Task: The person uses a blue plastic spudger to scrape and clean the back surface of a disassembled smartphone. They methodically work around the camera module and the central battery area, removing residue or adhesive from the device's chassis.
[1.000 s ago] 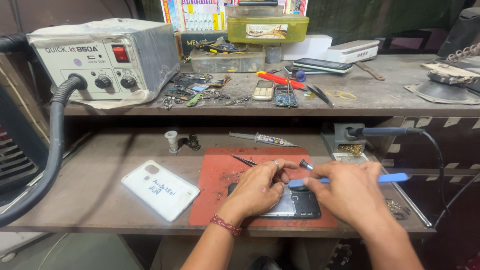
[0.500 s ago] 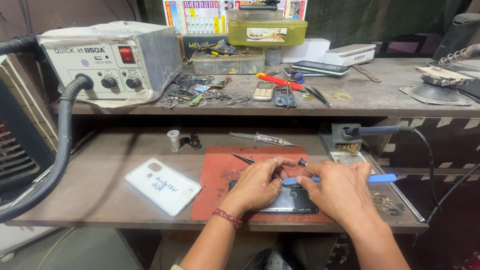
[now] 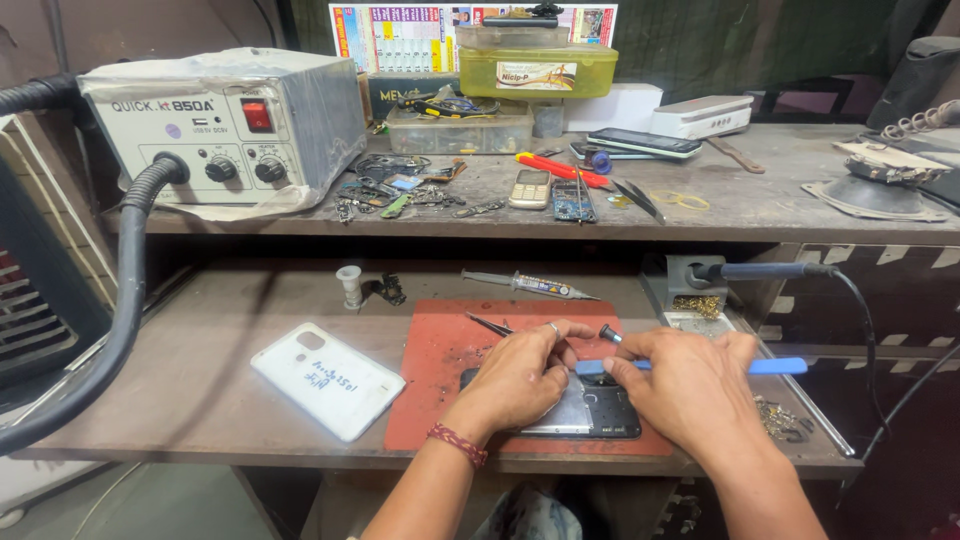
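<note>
Lying flat on a red mat (image 3: 440, 352) near the front edge of the lower surface (image 3: 200, 400), the opened phone (image 3: 590, 415) has its long axis running left to right, roughly parallel to that edge; which end is its top cannot be told. The left hand (image 3: 520, 378) presses down on its left part, fingers (image 3: 560, 335) curled together over the body, covering most of it. The right hand (image 3: 690, 385) pinches a blue pry tool (image 3: 780, 366), whose handle points out to the right, level with the surface, while its working tip runs left toward the phone and is hidden between the two hands.

A pair of tweezers (image 3: 490, 324) lies on the mat just behind the left hand. A white back cover (image 3: 328, 380) rests to the left of the mat, apart from it, with bare wood around it. To the right, a soldering iron (image 3: 770, 270) sits in its stand (image 3: 680, 285), close to the right hand, so room there is tighter. The upper shelf (image 3: 760, 200) is crowded with a hot-air station (image 3: 225, 125), small parts and boxes, hard to make out singly.
</note>
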